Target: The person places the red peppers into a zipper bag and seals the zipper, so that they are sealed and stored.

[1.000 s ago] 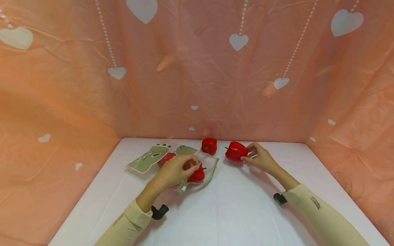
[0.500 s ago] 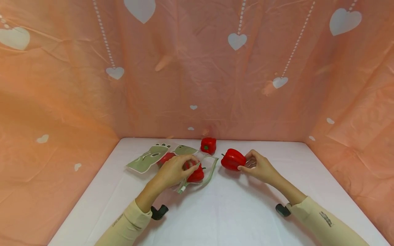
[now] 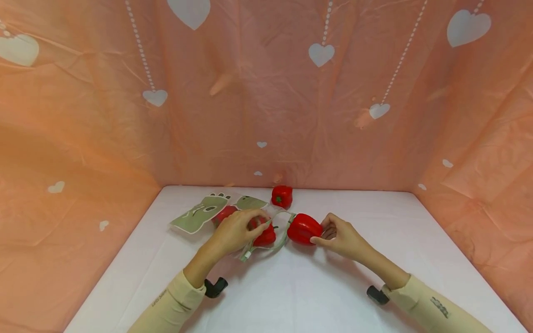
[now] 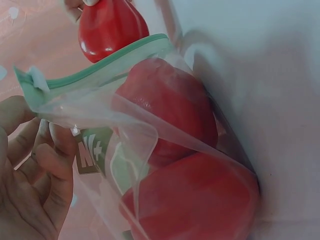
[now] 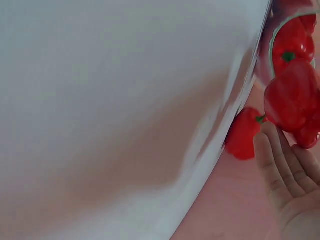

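On the white tabletop (image 3: 325, 296) lies a clear bag (image 3: 193, 219), two red peppers (image 4: 195, 200) inside. The left hand (image 3: 239, 229) has its grip pinching the mouth edge; the right hand (image 3: 347, 238) holds a third pepper (image 3: 304, 229) beside the opening. Filling seems in hand; next probably needs a wide mouth. A fourth pepper (image 3: 283, 197) rests behind.

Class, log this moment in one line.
left grip: holds bag rim; right grip: holds pepper at bag mouth; in bag: two peppers; behind: loose pepper

Curtained booth (image 3: 479, 115), apparently, heart-patterned drapes (image 3: 266, 111), white table (image 3: 300, 291)
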`<state>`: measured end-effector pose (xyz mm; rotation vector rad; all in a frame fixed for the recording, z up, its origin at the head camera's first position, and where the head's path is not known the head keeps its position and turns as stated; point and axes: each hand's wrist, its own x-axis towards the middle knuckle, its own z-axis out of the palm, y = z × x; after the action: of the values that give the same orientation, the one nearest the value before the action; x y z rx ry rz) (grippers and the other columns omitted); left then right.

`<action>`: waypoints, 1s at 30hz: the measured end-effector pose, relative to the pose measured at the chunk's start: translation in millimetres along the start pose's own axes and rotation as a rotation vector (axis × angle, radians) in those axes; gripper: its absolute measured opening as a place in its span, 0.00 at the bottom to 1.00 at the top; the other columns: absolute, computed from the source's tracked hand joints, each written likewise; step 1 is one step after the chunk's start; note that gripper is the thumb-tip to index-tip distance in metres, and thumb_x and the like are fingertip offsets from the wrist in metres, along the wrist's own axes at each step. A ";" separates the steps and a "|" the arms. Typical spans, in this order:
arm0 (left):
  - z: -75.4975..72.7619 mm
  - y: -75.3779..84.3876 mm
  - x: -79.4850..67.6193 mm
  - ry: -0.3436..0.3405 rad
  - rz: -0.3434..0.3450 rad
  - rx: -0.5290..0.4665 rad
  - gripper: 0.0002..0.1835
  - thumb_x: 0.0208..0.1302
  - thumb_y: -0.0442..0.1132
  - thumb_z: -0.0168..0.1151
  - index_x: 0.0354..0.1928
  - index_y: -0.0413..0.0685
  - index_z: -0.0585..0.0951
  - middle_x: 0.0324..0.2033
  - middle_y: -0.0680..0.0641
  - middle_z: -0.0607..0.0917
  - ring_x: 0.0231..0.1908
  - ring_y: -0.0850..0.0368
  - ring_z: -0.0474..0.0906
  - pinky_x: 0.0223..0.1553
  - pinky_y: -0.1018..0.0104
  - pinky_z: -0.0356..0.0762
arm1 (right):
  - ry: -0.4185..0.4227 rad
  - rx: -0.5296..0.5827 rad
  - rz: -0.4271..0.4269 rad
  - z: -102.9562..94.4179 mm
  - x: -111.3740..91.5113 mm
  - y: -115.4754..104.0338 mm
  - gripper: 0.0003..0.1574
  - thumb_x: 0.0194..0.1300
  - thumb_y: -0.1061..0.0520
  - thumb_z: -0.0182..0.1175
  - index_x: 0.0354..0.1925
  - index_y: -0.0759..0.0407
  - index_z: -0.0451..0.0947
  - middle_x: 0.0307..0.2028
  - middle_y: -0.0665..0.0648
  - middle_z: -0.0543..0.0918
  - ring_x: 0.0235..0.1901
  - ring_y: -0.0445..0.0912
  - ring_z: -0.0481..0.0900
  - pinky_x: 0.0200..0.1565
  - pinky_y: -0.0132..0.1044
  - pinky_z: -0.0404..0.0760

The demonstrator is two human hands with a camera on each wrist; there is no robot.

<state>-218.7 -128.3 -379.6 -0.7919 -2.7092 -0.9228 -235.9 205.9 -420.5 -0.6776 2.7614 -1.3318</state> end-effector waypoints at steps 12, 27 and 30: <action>0.5 1.2 -0.2 0.006 -0.006 0.014 0.09 0.73 0.44 0.72 0.52 0.59 0.88 0.31 0.63 0.84 0.31 0.66 0.78 0.35 0.67 0.78 | -0.020 0.005 0.022 20.4 -0.1 -19.4 0.25 0.62 0.50 0.80 0.43 0.60 0.75 0.36 0.50 0.88 0.37 0.44 0.86 0.42 0.33 0.86; -0.1 2.6 -1.8 -0.018 -0.033 -0.023 0.11 0.73 0.43 0.72 0.55 0.59 0.87 0.31 0.63 0.85 0.31 0.66 0.79 0.32 0.68 0.80 | 0.014 0.049 0.080 38.0 9.5 -24.9 0.25 0.62 0.50 0.80 0.42 0.60 0.75 0.35 0.51 0.88 0.36 0.44 0.86 0.40 0.34 0.85; 0.6 0.8 -1.7 -0.024 -0.029 -0.036 0.11 0.73 0.42 0.72 0.54 0.58 0.87 0.31 0.62 0.85 0.31 0.66 0.79 0.34 0.69 0.80 | 0.008 0.079 0.093 40.5 11.5 -25.2 0.25 0.62 0.50 0.80 0.43 0.61 0.75 0.35 0.52 0.88 0.35 0.44 0.87 0.39 0.33 0.85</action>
<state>-216.8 -128.2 -380.3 -0.7769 -2.7390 -0.9774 -229.3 157.5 -425.5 -0.5338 2.6932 -1.4181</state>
